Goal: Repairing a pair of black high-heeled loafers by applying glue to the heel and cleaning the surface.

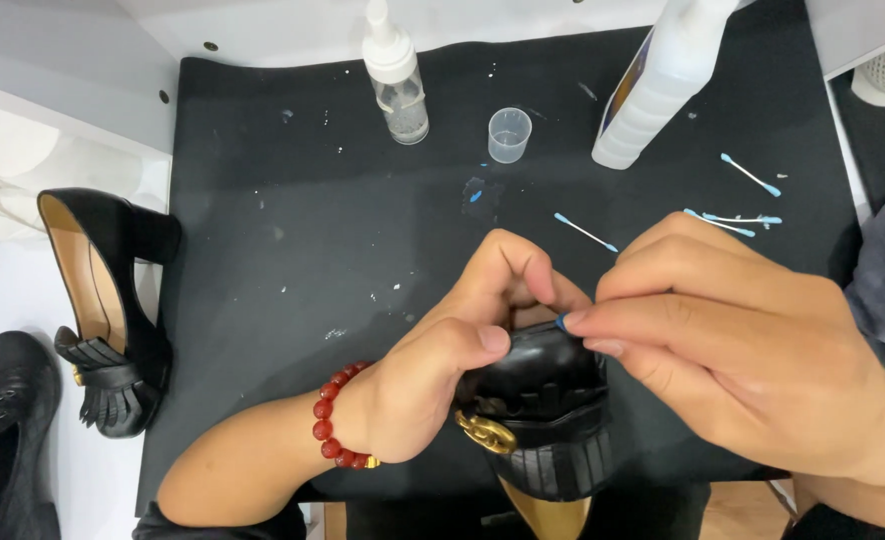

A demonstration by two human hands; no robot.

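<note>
Head view: left hand (443, 370) clasps black shoe (543, 420); right hand (753, 350) pinches blue-tipped swab (562, 321) — pump bottle (398, 85) part-filled, small cup (509, 135) apparently empty.

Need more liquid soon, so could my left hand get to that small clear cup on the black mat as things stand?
Probably yes, once freed: the left hand grips the black shoe, and only bare mat lies between it and the small clear cup.
</note>
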